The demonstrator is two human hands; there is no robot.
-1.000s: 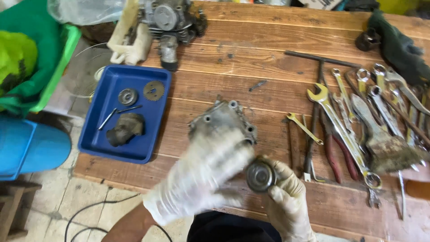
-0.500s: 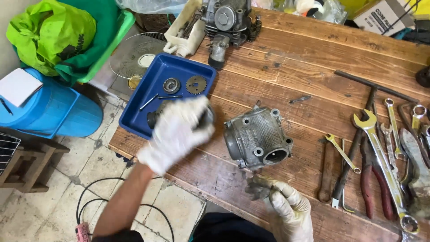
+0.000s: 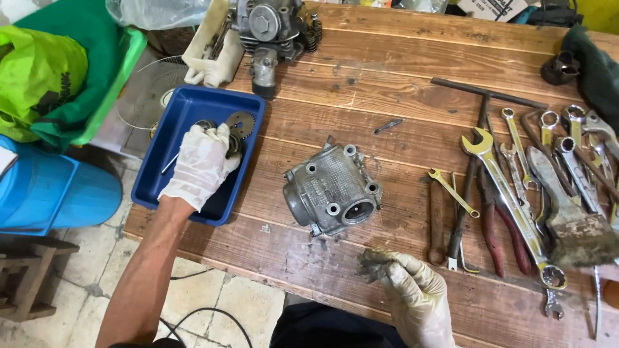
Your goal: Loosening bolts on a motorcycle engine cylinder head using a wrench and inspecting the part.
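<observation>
The white-gloved left hand should close gently on the small parts in the shallow blue plastic tray (fingers curled down, grip hidden), while the gloved right hand, fingers loosely curled and holding nothing I can make out, rests near the grey cast-metal cylinder head.

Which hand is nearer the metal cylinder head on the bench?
Right. The right hand rests just below the metal cylinder head, apart from it; the left hand is farther off, inside the blue tray.

The left hand, which was cupped over the engine part a second ago, is now reaching into the blue tray over the gears. The engine part is lying alone on the bench, and the right hand is resting near the edge, fingers loosely curled.
</observation>
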